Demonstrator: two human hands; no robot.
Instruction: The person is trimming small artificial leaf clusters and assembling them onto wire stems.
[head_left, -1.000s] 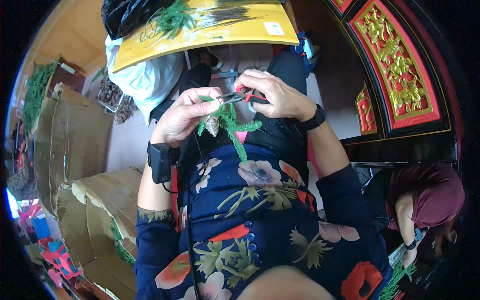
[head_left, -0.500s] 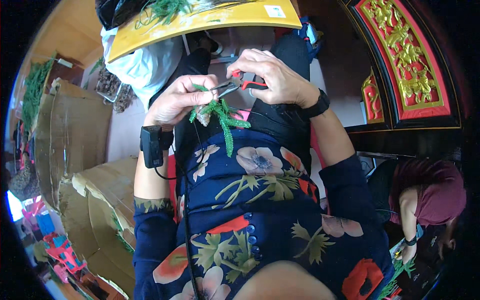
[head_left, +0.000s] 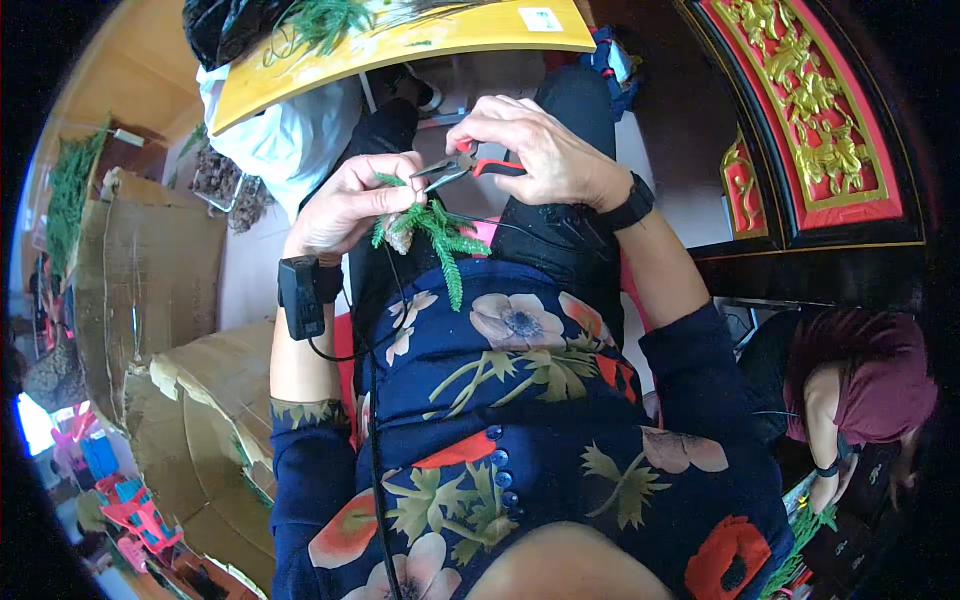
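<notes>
My left hand pinches an artificial pine sprig near its top, over my lap. Its green needled twigs hang below my fingers, beside a pale brownish pine cone. In my right hand is a pair of pliers with red handles. Their metal jaws stand apart and point at my left fingertips, just above the sprig. Whether the jaws touch anything is too small to tell. A thin dark strand runs rightward from near the sprig.
Ahead is a yellow tabletop bearing green sprigs and a black bag. Torn cardboard boxes stand at left. At right are a carved red-and-gold panel and another person in maroon, bent over greenery. A cable hangs along my left arm.
Both hands have shifted slightly left in the picture, the pliers and sprig with them. The plier jaws have come a little nearer my left fingertips. The other person's hand at right has moved slightly.
</notes>
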